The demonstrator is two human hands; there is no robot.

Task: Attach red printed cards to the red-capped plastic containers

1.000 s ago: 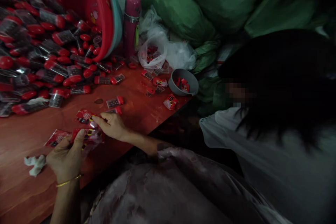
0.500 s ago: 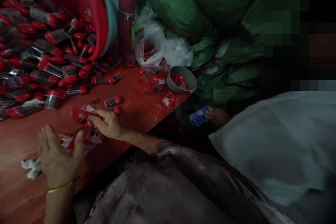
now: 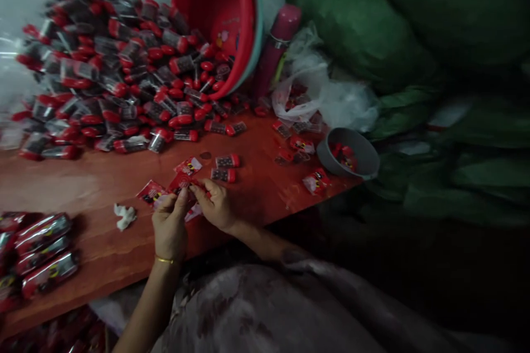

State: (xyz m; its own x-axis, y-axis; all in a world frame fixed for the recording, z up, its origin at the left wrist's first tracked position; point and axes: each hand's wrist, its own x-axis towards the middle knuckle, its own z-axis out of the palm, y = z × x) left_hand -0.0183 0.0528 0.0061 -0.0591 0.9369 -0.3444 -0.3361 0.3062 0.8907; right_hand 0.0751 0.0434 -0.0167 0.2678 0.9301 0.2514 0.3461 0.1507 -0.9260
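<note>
My left hand (image 3: 170,229), with a gold bangle at the wrist, pinches the edge of a small red printed plastic packet (image 3: 180,181). Close beside it, my right hand (image 3: 217,207) has its fingertips closed on the same packet. The fingertips almost meet, and what lies between them is partly hidden. More flat red packets, such as one printed packet (image 3: 152,193), lie on the table around my hands. Just beyond my right hand are two small clear tubes with red caps (image 3: 223,175) and dark contents.
A large heap of red-capped tubes (image 3: 136,77) spreads before a tipped red basin (image 3: 248,27). Rightward stand a pink thermos (image 3: 275,47), a plastic bag (image 3: 298,99) and a grey bowl (image 3: 368,157). Filled packs (image 3: 49,248) and crumpled white tissue (image 3: 125,216) lie left.
The view has swung left, bringing filled packs into sight. My left hand has gone from spread to pinching, and both hands have met at the packet. Another person's hand with a blue packet is out of view.
</note>
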